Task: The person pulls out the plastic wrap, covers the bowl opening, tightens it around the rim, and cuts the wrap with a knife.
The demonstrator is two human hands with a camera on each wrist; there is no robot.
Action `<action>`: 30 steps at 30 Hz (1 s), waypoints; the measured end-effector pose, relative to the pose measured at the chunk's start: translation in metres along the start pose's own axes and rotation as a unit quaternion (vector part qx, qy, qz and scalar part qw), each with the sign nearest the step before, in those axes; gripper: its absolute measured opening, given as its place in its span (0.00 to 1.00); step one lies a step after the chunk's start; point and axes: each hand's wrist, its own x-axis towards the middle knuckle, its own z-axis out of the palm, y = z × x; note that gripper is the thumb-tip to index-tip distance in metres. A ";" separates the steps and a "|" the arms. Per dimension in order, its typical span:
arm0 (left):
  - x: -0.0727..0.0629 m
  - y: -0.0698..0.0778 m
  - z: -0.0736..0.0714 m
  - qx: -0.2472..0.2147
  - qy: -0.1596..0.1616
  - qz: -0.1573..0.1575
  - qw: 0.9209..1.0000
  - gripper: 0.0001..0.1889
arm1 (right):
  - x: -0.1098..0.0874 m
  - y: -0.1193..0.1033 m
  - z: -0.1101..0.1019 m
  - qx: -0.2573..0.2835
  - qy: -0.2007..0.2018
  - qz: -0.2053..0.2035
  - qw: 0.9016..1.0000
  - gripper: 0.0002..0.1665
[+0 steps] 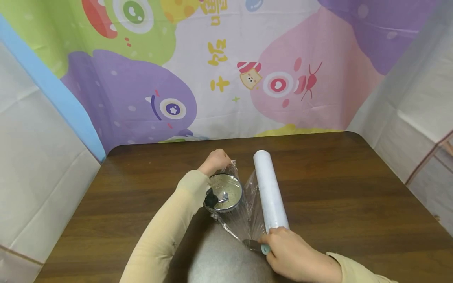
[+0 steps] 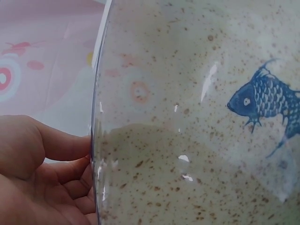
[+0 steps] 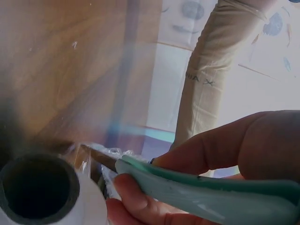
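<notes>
A speckled bowl with a blue fish painted inside stands mid-table, clear cling film stretched over its top. My left hand pinches the film at the bowl's far rim; in the left wrist view its thumb lies against the rim. From the bowl, the cling film runs to a white roll lying to the right. At the roll's near end, my right hand grips a small knife by its mint-green handle. The knife's blade points left, at the film's near edge.
Everything lies on a dark wood-grain table, with a greyish glare patch at its near side. A cartoon-printed curtain hangs behind the far edge. Pale sheets hang at the left and right.
</notes>
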 end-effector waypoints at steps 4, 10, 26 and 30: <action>0.000 -0.001 0.000 0.000 -0.001 0.003 1.000 0.21 | -0.003 0.000 0.001 0.007 -0.009 -0.010 1.000 0.10; 0.001 -0.002 0.000 0.010 0.002 0.008 1.000 0.20 | -0.004 0.000 0.001 0.013 -0.007 -0.025 1.000 0.06; 0.004 -0.004 0.001 0.014 -0.002 0.005 1.000 0.20 | -0.002 0.002 -0.011 0.067 -0.063 -0.030 0.995 0.09; 0.004 -0.004 0.001 0.020 -0.002 0.004 1.000 0.20 | -0.004 0.001 -0.013 0.078 -0.069 -0.021 0.994 0.10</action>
